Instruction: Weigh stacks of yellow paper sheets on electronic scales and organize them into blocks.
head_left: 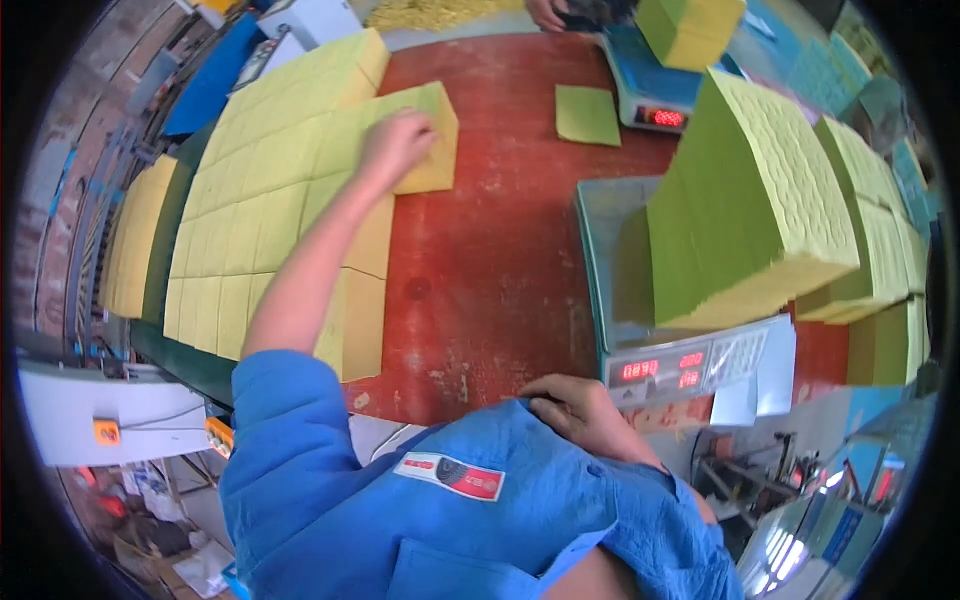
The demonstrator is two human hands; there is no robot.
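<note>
My left hand (398, 146), its fingers curled in, is on top of the end stack of yellow paper (428, 165) in a block of stacks on the left. Whatever its fingers may hold is hidden. At the near edge of the red table, my right hand (580, 410) lies with its fingers stretched out and no object in them. Just beyond it stands a digital scale (640, 375) with lit red figures. A tall, slightly curved stack of yellow-green paper (745, 205) rests on this scale's pan.
Farther back, a second scale (650, 105) bears another yellow stack (690, 30). A flat yellow-green sheet (588, 115) lies beside it on the red table (480, 240). More stacks (880, 250) stand at the right. Another person's hand (546, 14) shows at the far edge.
</note>
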